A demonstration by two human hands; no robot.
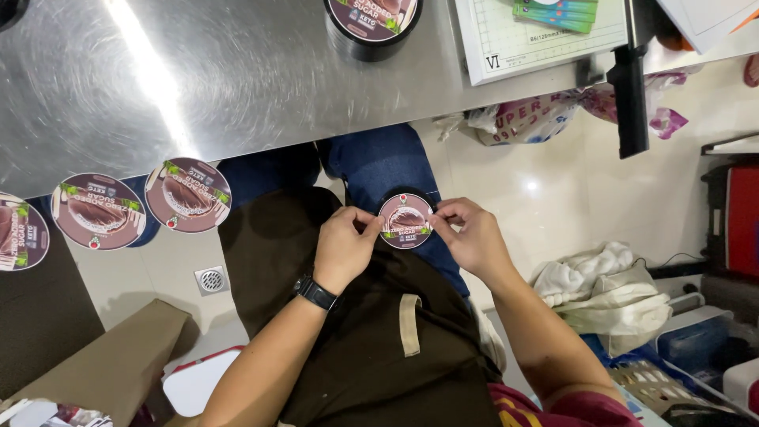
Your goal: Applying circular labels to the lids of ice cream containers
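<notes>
- Brown round sticker [405, 221] sits on a black lid [393, 195], held over the lap, below the desk [237, 79] edge and above a dark apron [371, 348].
- Left hand [344, 245] pinches the sticker's left edge between thumb and fingertips, grip closed on it; a black watch [315, 292] is on that wrist.
- Right hand [466, 237] pinches the right edge the same way, grip closed on the sticker.
- Three more stickers [188, 194] hang by their top edges from the steel desk's near edge, at the left, side by side.
- Black tub [372, 28] with a matching label stands on the desk, near its far side.
- White cutting mat [538, 39] lies on the desk to the right of the tub.
- White cloth [605, 289] is bunched on the floor, right of the right arm.
- Floor drain [211, 279] shows in the tiles, below the hanging stickers.
</notes>
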